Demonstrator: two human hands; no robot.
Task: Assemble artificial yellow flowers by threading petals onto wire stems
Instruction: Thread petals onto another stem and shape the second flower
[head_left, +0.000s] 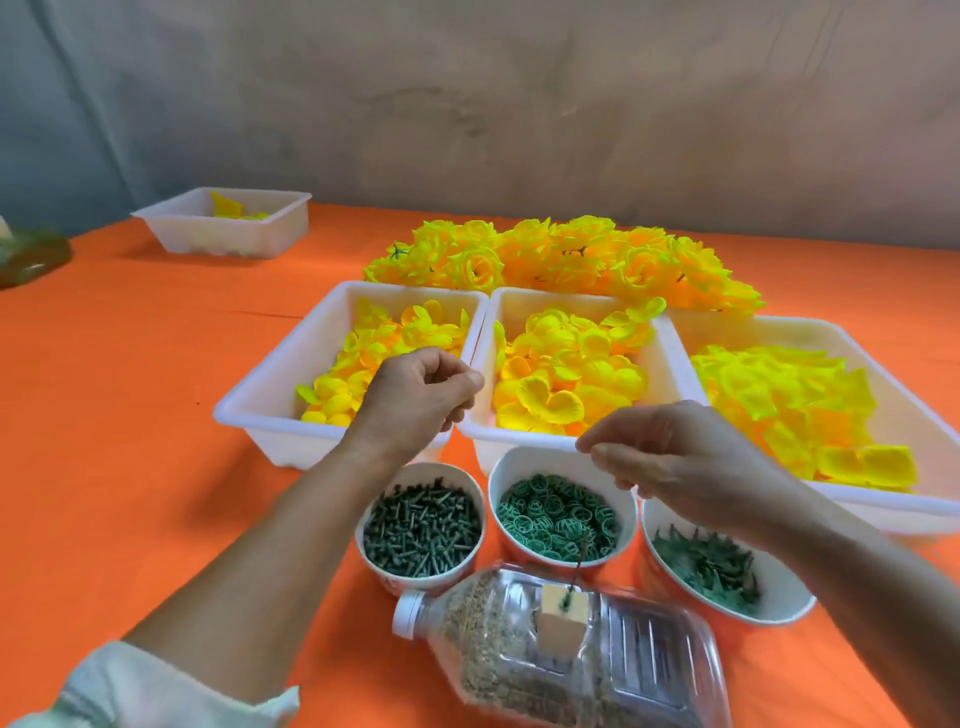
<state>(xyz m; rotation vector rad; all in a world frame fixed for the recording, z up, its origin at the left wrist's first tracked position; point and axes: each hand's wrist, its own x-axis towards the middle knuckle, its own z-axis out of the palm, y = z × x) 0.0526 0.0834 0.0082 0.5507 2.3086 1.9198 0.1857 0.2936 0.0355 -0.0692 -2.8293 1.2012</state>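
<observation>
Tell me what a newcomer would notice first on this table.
The bright yellow against the orange cloth: a pile of finished flowers at the far side, and three white trays of loose petals in front of it. Next, the left hand and right hand above the trays' near edge, fingers curled.

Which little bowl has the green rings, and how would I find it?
On the orange table, find the middle white tray of yellow petals. Right in front of it stands the middle bowl of a row of three. It alone holds round green rings; the left bowl has dark pegs and the right bowl leafy green bits.
</observation>
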